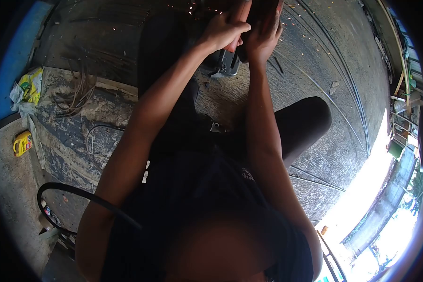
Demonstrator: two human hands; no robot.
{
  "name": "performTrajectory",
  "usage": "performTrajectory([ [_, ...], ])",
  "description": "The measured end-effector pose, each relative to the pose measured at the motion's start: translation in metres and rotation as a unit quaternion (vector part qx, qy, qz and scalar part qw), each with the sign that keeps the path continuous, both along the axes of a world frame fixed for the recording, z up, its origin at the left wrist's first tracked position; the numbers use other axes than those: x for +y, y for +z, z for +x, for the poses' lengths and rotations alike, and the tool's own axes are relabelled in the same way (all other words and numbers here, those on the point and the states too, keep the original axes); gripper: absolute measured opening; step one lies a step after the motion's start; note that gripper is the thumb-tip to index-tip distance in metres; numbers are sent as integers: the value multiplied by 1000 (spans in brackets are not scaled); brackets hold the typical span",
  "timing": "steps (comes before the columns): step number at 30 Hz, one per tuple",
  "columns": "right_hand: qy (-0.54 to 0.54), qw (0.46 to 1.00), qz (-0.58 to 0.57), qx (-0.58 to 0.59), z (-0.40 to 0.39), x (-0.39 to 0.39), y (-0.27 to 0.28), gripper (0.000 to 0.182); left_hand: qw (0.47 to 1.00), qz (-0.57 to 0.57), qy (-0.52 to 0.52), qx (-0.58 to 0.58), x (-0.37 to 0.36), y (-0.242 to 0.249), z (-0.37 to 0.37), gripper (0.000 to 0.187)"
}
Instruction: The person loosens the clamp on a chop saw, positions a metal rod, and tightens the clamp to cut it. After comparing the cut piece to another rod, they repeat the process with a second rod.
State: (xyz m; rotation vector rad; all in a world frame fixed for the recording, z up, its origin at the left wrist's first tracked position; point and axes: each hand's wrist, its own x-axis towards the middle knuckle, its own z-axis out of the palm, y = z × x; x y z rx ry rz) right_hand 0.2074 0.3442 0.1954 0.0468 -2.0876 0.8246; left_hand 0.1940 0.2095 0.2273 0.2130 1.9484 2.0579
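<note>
At the top edge my left hand (pixel 225 32) is closed round a long red piece (pixel 238 21) that looks like a tool's handle or body. The view cuts off its far end. A grey metal part with slots (pixel 229 63) sits just below it, near the floor. Close beside, my right hand (pixel 264 41) is closed with its fingers upward against a dark thing with some red on it; shadow hides its kind. Bright sparks (pixel 216 8) fly around both hands.
Long thin metal rods (pixel 345 66) lie on the concrete floor at right. Bent rods (pixel 80 94) lie at left, near a yellow-green bag (pixel 31 86) and a yellow jug (pixel 22 143). A black hose (pixel 70 187) loops beside my left arm. My bent knee (pixel 310 115) extends right.
</note>
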Motion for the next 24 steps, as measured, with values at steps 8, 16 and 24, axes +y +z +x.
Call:
performTrajectory([
  [8,-3,1000,-5,1,1,-2,0,57,1000,-3,1,3,0,3,2,34],
  [16,-8,1000,-15,-11,1,-2,-1,58,1000,-10,-1,2,0,-4,0,33],
  [24,-1,1000,-13,-6,0,1,-5,60,1000,-3,-1,4,0,0,2,32],
])
